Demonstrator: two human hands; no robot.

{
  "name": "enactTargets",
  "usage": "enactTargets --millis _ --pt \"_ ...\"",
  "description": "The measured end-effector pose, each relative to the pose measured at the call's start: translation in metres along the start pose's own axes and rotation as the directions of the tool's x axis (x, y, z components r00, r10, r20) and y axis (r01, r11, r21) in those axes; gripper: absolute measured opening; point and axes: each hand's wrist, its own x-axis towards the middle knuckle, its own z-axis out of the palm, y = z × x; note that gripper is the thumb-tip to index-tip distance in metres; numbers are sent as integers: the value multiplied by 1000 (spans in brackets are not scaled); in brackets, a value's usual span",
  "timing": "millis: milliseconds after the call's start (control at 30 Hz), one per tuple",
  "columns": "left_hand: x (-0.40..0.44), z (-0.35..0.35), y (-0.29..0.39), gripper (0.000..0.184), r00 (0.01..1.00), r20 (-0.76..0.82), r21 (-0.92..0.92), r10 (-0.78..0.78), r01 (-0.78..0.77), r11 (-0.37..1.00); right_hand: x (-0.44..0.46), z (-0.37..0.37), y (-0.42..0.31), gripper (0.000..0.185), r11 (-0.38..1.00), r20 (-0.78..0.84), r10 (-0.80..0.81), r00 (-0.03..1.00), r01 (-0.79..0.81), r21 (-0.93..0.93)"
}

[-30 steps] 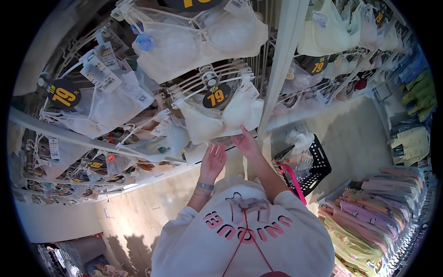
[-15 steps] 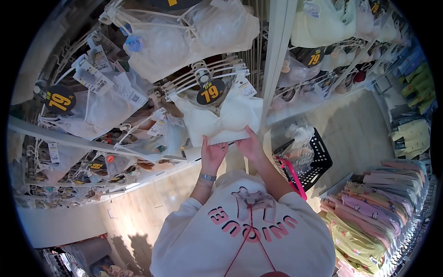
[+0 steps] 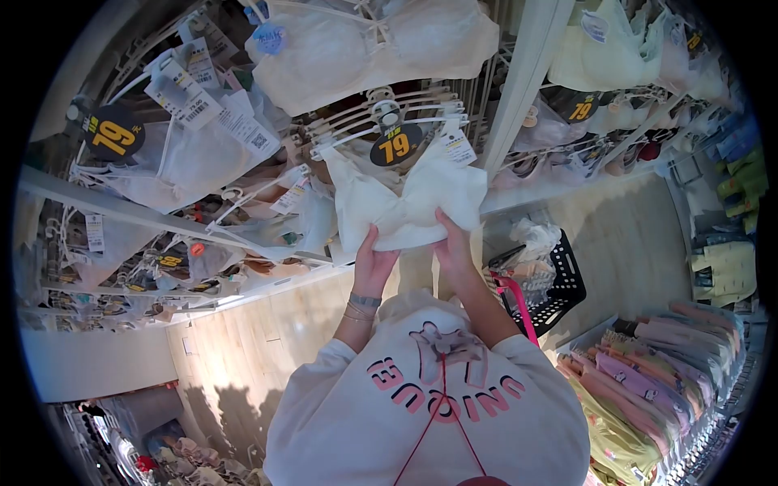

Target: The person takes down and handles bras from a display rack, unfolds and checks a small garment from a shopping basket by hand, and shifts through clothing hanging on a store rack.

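Two hands hold one white bra (image 3: 413, 215) by its lower edge, in the middle of the scene. The left hand (image 3: 377, 266) is partly closed, its one visible thumb laid on the front of the fabric and its fingers curled below and behind the edge. The right hand (image 3: 455, 253) grips in the same way further right, one thumb on the front; how tightly either presses I cannot tell. The two hands are apart, with a stretch of the edge between them.

The bra hangs at the front of a row of hangers too crowded to count. Against its top are one round black price sign (image 3: 395, 144) reading 79 and, to the right, one white paper tag (image 3: 459, 149). Two more large signs read 79: one on the left (image 3: 114, 132) and one on the right (image 3: 582, 107), past one white post (image 3: 527, 81). Above the held bra hangs one larger pale bra (image 3: 324, 69) with one blue label (image 3: 269, 38).

On the left wrist are one watch (image 3: 365, 300) and some thin bracelets, too fine to count. To the right of the hands is one black basket (image 3: 567, 283) with one pink handle (image 3: 523, 308) and clear plastic wrapping (image 3: 535, 236) inside. Near right, one rack carries a row of folded-looking pastel clothes (image 3: 648, 373), overlapping beyond counting
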Motion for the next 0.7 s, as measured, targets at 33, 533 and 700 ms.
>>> enactTargets --millis 33,533,700 --pt "2 -2 0 36 999 -28 19 30 -30 999 -1 4 1 40 996 -28 -67 997 65 -54" --pt "14 -45 40 27 978 -112 -88 174 -184 979 26 -47 -34 34 992 28 -95 995 92 89" --pt "13 -61 51 29 983 -115 -177 144 -162 971 28 -59 -44 33 981 108 -89 990 68 183"
